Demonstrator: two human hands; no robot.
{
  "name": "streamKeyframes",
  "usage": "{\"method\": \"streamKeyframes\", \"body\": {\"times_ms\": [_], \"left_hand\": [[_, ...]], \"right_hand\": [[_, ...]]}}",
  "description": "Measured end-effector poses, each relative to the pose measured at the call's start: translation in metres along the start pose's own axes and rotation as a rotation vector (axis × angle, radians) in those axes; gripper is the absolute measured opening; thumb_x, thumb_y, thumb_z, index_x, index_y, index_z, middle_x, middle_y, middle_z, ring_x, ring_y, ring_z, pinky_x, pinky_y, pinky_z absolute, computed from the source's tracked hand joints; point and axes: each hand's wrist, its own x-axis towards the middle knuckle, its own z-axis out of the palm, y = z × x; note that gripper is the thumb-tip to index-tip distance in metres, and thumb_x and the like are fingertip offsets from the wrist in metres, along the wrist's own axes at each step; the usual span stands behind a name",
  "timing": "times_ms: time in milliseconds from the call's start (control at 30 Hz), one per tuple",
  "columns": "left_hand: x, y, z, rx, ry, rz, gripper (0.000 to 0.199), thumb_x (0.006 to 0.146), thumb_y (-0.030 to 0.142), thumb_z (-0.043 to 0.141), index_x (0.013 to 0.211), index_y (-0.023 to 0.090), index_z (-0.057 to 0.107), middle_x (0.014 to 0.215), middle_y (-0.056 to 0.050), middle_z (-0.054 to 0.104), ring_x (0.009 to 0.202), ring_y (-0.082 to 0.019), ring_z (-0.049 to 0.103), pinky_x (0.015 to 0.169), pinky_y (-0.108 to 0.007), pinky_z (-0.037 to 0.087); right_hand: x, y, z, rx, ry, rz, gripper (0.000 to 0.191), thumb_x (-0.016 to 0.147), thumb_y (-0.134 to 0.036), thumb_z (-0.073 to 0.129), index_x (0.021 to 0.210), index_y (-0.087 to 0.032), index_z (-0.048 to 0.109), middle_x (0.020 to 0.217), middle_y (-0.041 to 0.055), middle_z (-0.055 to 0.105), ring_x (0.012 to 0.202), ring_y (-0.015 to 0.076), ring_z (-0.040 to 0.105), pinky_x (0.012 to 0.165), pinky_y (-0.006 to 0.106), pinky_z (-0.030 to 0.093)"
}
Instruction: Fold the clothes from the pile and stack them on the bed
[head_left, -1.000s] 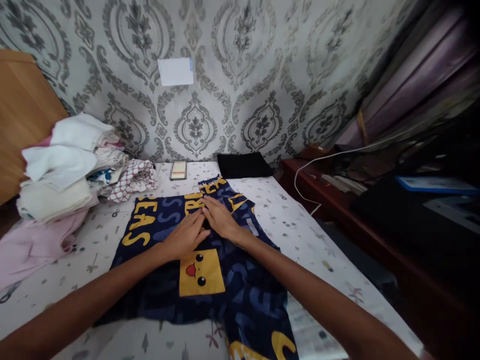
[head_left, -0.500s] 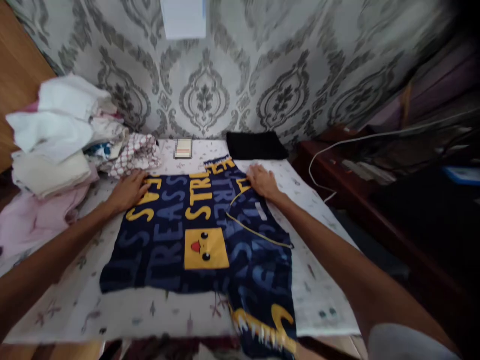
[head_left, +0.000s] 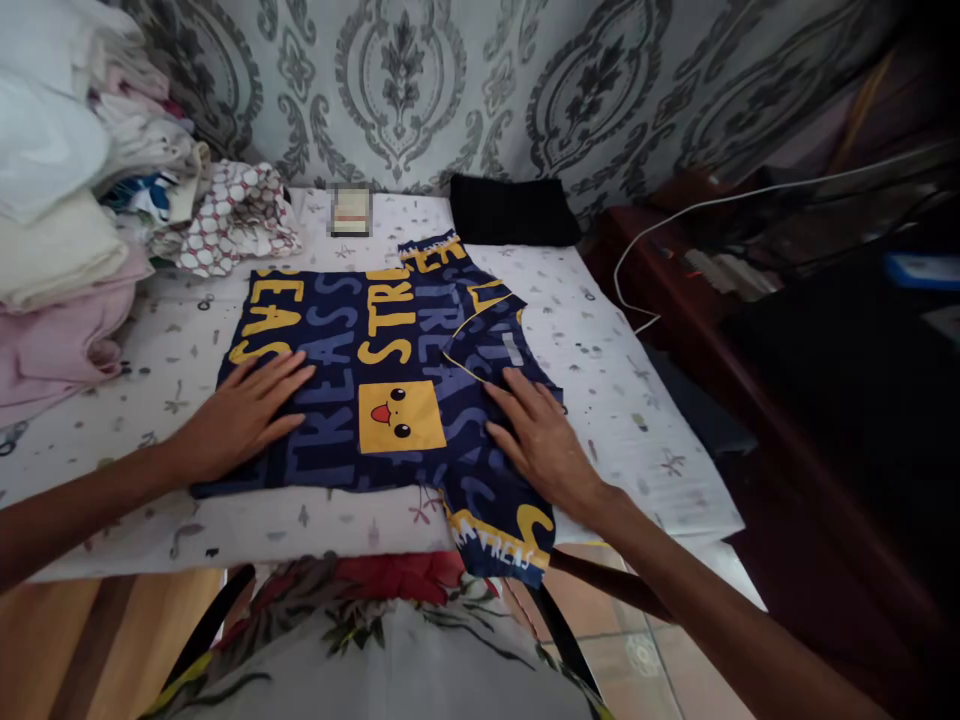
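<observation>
Seeing crumpled pale clothes (head_left: 56,245) heaping up toward the far left corner of the table (head_left: 622,440), a small blurred item (head_left: 351,211) sitting near the far edge, and a flat black bundle (head_left: 514,212) lying by the far right corner. Noticing a dark red desk (head_left: 712,355) running beyond the right edge, a white cable (head_left: 720,203) trailing over it, and a grey patterned wall (head_left: 401,80) rising behind.

Left hand (head_left: 244,415), right hand (head_left: 541,440) resting on navy printed shirt (head_left: 401,362)

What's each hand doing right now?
Left hand: open, palm down on the navy shirt, gripping nothing.
Right hand: open, palm down on the same shirt, gripping nothing.
</observation>
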Motion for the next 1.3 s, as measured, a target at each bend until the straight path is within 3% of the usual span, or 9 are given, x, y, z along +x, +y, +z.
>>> {"method": "streamKeyframes", "body": {"times_ms": [133, 300, 367, 500, 633, 767, 933, 1133, 1300], "left_hand": [[-0.024, -0.018, -0.025, -0.007, 0.064, -0.038, 0.056, 0.102, 0.053, 0.026, 0.144, 0.022, 0.049, 0.155, -0.013, 0.046, 0.142, -0.033, 0.043, 0.116, -0.053, 0.032], [-0.034, 0.032, -0.045, -0.101, 0.01, 0.159, 0.028, 0.102, 0.037, 0.041, 0.109, 0.023, 0.064, 0.105, -0.005, 0.068, 0.098, -0.021, 0.063, 0.088, -0.035, 0.05], [-0.031, 0.059, -0.042, -0.101, 0.015, 0.266, 0.025, 0.103, 0.031, 0.04, 0.105, 0.021, 0.063, 0.099, -0.005, 0.067, 0.092, -0.019, 0.062, 0.082, -0.032, 0.05], [-0.013, 0.103, -0.027, 0.047, 0.088, 0.411, 0.022, 0.099, 0.032, 0.047, 0.107, 0.017, 0.062, 0.1, -0.009, 0.066, 0.091, -0.023, 0.059, 0.076, -0.036, 0.049], [0.006, 0.13, -0.016, 0.22, 0.092, 0.405, 0.017, 0.092, 0.031, 0.057, 0.097, 0.016, 0.063, 0.092, -0.009, 0.065, 0.085, -0.025, 0.059, 0.065, -0.035, 0.049], [0.01, 0.141, -0.016, 0.312, 0.015, 0.331, 0.017, 0.08, 0.009, 0.059, 0.096, 0.016, 0.061, 0.092, -0.007, 0.064, 0.085, -0.024, 0.06, 0.059, -0.031, 0.048], [-0.001, 0.128, -0.024, 0.378, -0.055, 0.253, 0.039, 0.072, 0.001, 0.057, 0.107, 0.019, 0.061, 0.101, -0.008, 0.065, 0.091, -0.025, 0.06, 0.063, -0.032, 0.051], [-0.031, 0.079, -0.041, 0.409, -0.068, 0.127, 0.037, 0.079, -0.002, 0.045, 0.099, 0.019, 0.067, 0.1, -0.01, 0.07, 0.092, -0.028, 0.064, 0.072, -0.038, 0.054], [-0.051, 0.033, -0.054, 0.17, -0.123, -0.09, 0.041, 0.086, 0.009, 0.035, 0.103, 0.022, 0.071, 0.11, -0.007, 0.073, 0.101, -0.025, 0.068, 0.081, -0.036, 0.055]], "right_hand": [[-0.031, 0.01, -0.015, 0.077, 0.088, 0.026, 0.05, 0.103, -0.043, 0.035, 0.148, -0.026, 0.049, 0.155, 0.0145, 0.045, 0.144, 0.0308, 0.04, 0.118, 0.055, 0.034], [-0.075, -0.015, -0.026, 0.227, 0.094, -0.378, 0.062, 0.094, -0.063, 0.053, 0.141, -0.022, 0.054, 0.137, 0.0167, 0.06, 0.129, 0.0336, 0.056, 0.107, 0.056, 0.046], [-0.085, -0.023, -0.025, 0.2, 0.099, -0.452, 0.058, 0.094, -0.053, 0.06, 0.139, -0.017, 0.054, 0.131, 0.0175, 0.065, 0.125, 0.031, 0.06, 0.105, 0.054, 0.05], [-0.09, -0.029, -0.02, 0.176, 0.182, -0.44, 0.035, 0.094, -0.014, 0.06, 0.128, -0.02, 0.062, 0.123, 0.0128, 0.071, 0.118, 0.0241, 0.066, 0.099, 0.045, 0.057], [-0.085, -0.028, -0.023, 0.334, 0.192, -0.379, 0.026, 0.093, -0.008, 0.056, 0.115, -0.02, 0.066, 0.114, 0.0104, 0.074, 0.111, 0.024, 0.07, 0.094, 0.044, 0.06], [-0.08, -0.025, -0.032, 0.436, 0.128, -0.274, 0.019, 0.097, -0.014, 0.054, 0.112, -0.021, 0.063, 0.111, 0.01, 0.074, 0.113, 0.0217, 0.068, 0.09, 0.037, 0.061], [-0.091, -0.012, -0.03, 0.204, 0.016, -0.47, 0.051, 0.095, -0.038, 0.064, 0.139, -0.017, 0.053, 0.137, 0.0166, 0.063, 0.134, 0.0273, 0.055, 0.106, 0.048, 0.053], [-0.11, 0.0, -0.013, 0.001, 0.062, -0.481, 0.064, 0.099, -0.008, 0.044, 0.158, -0.025, 0.029, 0.151, 0.0081, 0.053, 0.144, 0.019, 0.043, 0.115, 0.042, 0.046], [-0.109, 0.004, -0.012, 0.022, 0.039, -0.476, 0.063, 0.101, -0.007, 0.039, 0.159, -0.029, 0.028, 0.152, 0.0054, 0.052, 0.144, 0.0177, 0.044, 0.116, 0.04, 0.045]]}}
